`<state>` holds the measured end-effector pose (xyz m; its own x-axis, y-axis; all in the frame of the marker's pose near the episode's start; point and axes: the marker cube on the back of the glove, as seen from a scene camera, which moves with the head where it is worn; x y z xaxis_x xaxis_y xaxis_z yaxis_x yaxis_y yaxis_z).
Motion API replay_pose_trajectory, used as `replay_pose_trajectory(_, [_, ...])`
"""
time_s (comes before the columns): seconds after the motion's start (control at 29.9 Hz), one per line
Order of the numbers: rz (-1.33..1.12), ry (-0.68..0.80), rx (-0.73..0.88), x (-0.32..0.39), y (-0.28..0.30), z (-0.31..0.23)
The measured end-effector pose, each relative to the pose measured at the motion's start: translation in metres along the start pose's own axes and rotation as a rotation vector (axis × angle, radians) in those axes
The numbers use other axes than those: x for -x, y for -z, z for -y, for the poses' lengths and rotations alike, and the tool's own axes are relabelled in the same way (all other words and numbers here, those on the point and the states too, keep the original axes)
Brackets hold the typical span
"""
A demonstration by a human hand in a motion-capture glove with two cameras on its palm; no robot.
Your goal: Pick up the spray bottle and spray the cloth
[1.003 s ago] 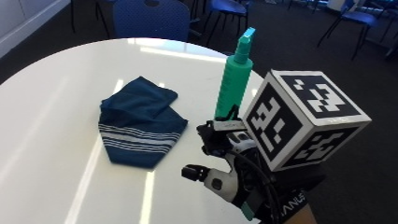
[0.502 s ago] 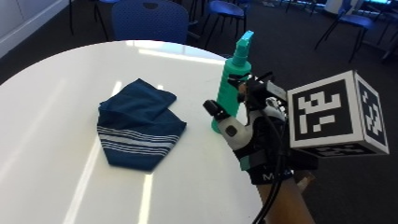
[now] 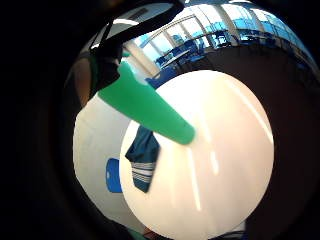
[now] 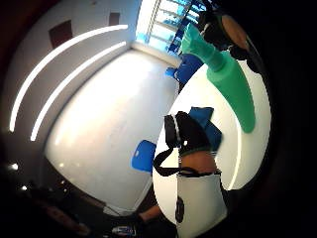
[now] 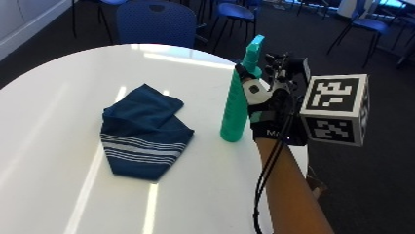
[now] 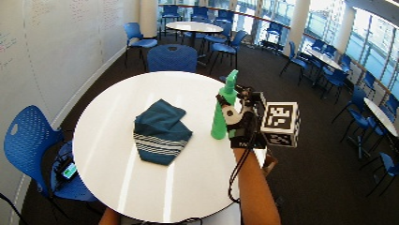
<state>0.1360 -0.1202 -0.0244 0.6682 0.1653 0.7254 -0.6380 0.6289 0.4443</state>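
The right hand [image 5: 272, 109] has moved in from below the bottle [image 5: 236, 100] and is now against its upper half, fingers curled around it. The bottle stands on the bench [image 5: 58, 87], right of the cloth [image 5: 142, 129]. The grasp looks nearly made; lifting comes next.

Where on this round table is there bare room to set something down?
Bare table lies between the folded cloth and the far and left rims, and near the front rim below the cloth. It is crowded where the spray bottle stands upright beside the cloth with the gloved right hand against it.
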Motion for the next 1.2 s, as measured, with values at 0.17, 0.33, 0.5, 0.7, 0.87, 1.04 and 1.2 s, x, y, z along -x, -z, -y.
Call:
replay_pose_trajectory(0.17, [0.042,-0.076,0.005,-0.016,-0.014,0.012])
replay_pose_trajectory(0.33, [0.048,-0.123,0.031,-0.028,-0.028,0.022])
replay_pose_trajectory(0.5, [0.076,-0.173,0.076,-0.035,-0.042,0.022])
replay_pose_trajectory(0.7, [0.095,-0.220,0.099,-0.038,-0.054,0.026])
replay_pose_trajectory(0.87, [0.097,-0.250,0.068,-0.041,-0.063,0.033])
replay_pose_trajectory(1.04, [0.168,-0.287,0.056,-0.043,-0.072,0.036])
replay_pose_trajectory(1.2, [0.202,-0.247,-0.012,-0.041,-0.078,0.041])
